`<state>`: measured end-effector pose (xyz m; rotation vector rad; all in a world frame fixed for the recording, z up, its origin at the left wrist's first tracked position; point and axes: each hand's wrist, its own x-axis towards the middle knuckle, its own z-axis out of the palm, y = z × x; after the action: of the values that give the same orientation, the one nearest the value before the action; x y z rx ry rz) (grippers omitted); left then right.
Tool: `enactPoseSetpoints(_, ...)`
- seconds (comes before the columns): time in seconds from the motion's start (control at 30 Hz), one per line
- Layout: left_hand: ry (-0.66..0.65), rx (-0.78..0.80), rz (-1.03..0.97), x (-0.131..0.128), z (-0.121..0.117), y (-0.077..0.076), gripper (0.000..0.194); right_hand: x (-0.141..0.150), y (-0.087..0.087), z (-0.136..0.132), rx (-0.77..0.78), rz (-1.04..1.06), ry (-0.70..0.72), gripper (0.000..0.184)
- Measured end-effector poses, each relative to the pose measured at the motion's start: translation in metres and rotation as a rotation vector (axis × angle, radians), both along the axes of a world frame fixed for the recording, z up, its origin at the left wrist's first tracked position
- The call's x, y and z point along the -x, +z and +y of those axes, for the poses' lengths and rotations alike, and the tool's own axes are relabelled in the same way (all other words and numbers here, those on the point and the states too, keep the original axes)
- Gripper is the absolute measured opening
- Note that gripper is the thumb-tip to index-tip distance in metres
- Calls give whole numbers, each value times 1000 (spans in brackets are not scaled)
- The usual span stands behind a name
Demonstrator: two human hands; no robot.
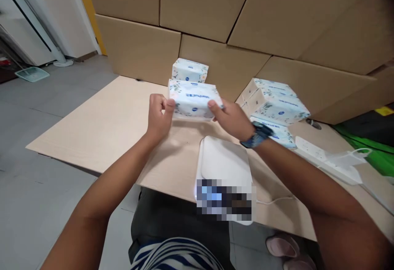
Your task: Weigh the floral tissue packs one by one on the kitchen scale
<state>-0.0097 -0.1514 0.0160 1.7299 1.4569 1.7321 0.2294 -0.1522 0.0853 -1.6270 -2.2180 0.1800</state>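
Observation:
Between my two hands is a pack of tissues, white and blue with a floral print, raised over the wooden table. My left hand pinches its left end, thumb on the near side. The right end is gripped by my right hand, its thumb on the front and the other fingers partly hidden behind. Just beyond the held pack, a similar tissue pack stands by the cardboard boxes. More tissue packs are stacked to the right, past my right wrist, which wears a dark watch.
A white flat device, its front blurred out, sits at the near table edge with a cable running right. A white power strip with a plugged-in adapter lies on the right. Stacked cardboard boxes form a wall behind the wooden table.

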Motion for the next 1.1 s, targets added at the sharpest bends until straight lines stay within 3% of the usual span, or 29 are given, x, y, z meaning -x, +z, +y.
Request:
enactPoseSetpoints(0.1, 59, 171, -13, 23, 19, -5, 54, 37, -15, 26, 65, -206, -14, 69)
enactPoseSetpoints(0.23, 56, 428, 100, 37, 27, -17, 34, 55, -35, 46, 59, -354, -34, 59)
enactPoseSetpoints(0.43, 5, 504, 274, 39, 32, -21, 48, 58, -34, 56, -104, -427, 20, 58)
enactPoseSetpoints(0.57, -12, 527, 345, 42, 39, -20, 49, 65, -33, 68, -97, -451, 110, 54)
enactPoseSetpoints(0.77, -25, 538, 399, 42, 41, -23, 54, 68, -32, 70, -90, -390, 102, 60)
enactPoseSetpoints(0.9, 24, 487, 347, 43, 37, -20, 61, 27, -26, 35, -152, -309, 95, 64)
enactPoseSetpoints(0.97, 64, 410, 303, 45, 33, -13, 63, -15, -28, 10, -229, -240, 86, 61)
enactPoseSetpoints(1.03, 80, 320, 267, 42, 24, -4, 61, -66, -35, -14, -430, -22, 53, 58)
enactPoseSetpoints(1.1, 36, 246, 248, 32, 14, 5, 58, -115, -47, -31, -554, 212, -117, 50)
